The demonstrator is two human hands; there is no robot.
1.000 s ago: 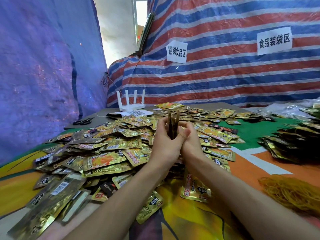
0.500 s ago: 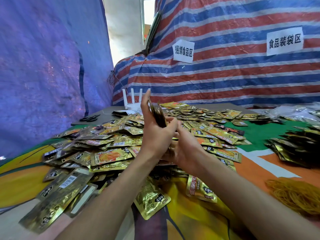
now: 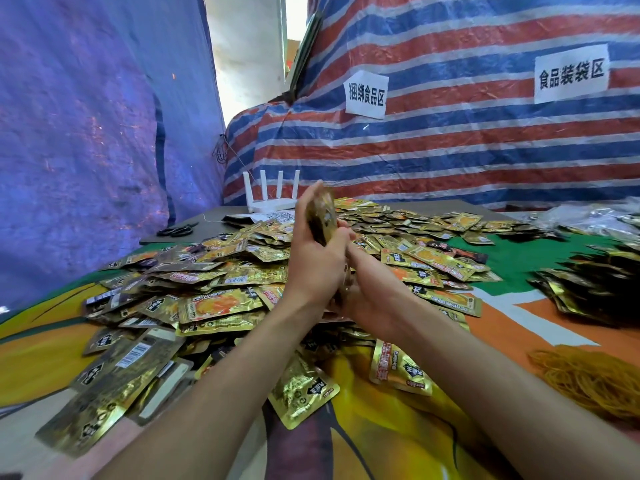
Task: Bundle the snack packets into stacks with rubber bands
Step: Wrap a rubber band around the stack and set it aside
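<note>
Your left hand [image 3: 311, 268] gripped the stack of snack packets [image 3: 323, 216] upright, at 12 o'clock from your wrists, over the loose heap [image 3: 221, 282]; your right hand [image 3: 367, 292] lay against its lower edge, grip unclear; you did best to square edges flush before fetching rubber bands [image 3: 595, 379] at 4 o'clock.
</note>
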